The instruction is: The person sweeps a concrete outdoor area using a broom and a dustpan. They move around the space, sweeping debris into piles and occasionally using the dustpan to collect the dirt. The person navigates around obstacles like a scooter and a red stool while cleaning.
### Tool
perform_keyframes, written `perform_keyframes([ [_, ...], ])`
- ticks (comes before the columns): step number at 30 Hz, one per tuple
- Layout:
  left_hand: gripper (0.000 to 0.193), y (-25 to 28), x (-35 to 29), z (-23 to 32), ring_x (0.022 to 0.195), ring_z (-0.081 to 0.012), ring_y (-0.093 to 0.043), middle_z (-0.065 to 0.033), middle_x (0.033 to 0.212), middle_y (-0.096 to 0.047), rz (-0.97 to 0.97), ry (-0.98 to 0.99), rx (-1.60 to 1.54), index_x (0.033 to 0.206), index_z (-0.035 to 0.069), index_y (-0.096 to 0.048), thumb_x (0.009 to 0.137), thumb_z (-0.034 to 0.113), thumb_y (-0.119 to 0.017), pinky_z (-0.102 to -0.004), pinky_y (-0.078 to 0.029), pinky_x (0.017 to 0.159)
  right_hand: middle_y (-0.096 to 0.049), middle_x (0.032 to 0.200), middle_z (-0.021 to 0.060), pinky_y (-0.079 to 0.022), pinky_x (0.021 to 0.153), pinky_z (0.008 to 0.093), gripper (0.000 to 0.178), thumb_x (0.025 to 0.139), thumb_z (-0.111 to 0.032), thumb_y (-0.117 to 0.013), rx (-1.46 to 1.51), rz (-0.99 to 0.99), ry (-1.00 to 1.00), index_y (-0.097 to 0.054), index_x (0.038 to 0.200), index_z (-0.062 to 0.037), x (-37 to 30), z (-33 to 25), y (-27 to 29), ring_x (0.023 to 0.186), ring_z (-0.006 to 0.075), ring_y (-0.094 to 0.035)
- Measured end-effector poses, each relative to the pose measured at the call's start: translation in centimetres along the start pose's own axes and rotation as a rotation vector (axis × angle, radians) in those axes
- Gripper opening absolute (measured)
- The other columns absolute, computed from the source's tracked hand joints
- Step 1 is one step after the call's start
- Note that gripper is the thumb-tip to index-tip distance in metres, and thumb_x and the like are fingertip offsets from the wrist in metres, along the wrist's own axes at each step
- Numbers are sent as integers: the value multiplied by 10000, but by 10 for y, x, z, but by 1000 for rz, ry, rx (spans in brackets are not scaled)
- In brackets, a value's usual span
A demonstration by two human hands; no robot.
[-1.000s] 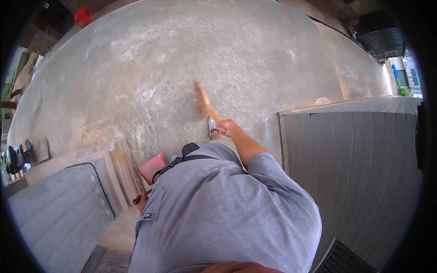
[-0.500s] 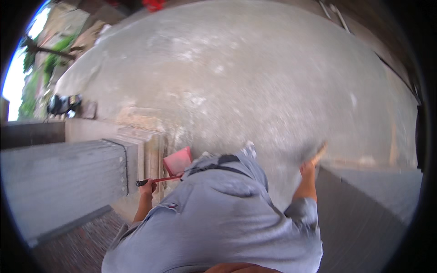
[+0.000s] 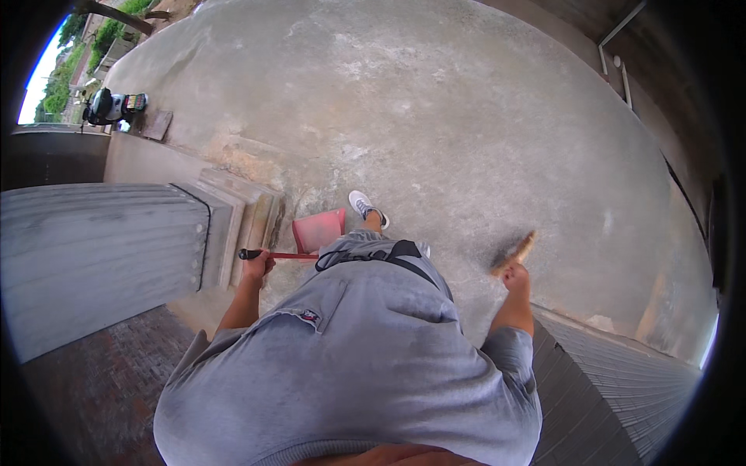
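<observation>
My left hand is closed round the long handle of a red dustpan, near its black grip end. The pan part is down to the left of my foot, its handle running toward my waist. In my closed right hand, out to the right, is a brush with a light wooden-looking handle. Dark bristles show beside it, low over or against the grey concrete floor; whether they touch it I cannot tell. One white shoe shows ahead of my body.
A large grey pillar with a stepped base stands close on my left. Farther off at the left are a parked scooter and a flat slab. Dark grooved surfaces lie at the lower right. White pipes run along the far right wall.
The view has shifted and become sharper. A white shoe has stepped forward into plain sight. My right hand and the brush have moved slightly left; my left hand still holds the dustpan.
</observation>
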State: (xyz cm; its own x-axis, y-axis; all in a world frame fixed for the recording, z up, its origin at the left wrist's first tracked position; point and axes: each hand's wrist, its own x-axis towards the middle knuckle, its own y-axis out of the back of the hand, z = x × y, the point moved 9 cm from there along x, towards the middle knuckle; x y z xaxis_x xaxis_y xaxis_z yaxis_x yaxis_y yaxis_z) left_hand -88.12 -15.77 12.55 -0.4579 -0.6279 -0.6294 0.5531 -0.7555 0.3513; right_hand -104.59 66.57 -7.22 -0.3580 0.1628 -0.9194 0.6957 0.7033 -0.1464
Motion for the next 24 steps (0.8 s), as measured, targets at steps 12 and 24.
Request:
perform_keyframes([
  [12, 186, -24, 111, 8, 607, -134, -591, -23, 708, -587, -58, 91, -98, 954, 124, -562, 791, 186, -627, -263, -443, 502, -406, 490, 43, -336, 333, 266, 99, 748, 14, -511, -728, -152, -39, -461, 677, -34, -42, 123, -412, 349, 133, -372],
  [24, 145, 0, 116, -2, 602, -114, -564, -28, 722, -587, -62, -51, -253, 909, 80, -576, 816, 178, -628, -231, -433, 518, -474, 546, 70, -374, 330, 271, 57, 771, 18, -524, -1121, -517, -204, -474, 799, 23, -86, 202, -689, 388, 146, -456],
])
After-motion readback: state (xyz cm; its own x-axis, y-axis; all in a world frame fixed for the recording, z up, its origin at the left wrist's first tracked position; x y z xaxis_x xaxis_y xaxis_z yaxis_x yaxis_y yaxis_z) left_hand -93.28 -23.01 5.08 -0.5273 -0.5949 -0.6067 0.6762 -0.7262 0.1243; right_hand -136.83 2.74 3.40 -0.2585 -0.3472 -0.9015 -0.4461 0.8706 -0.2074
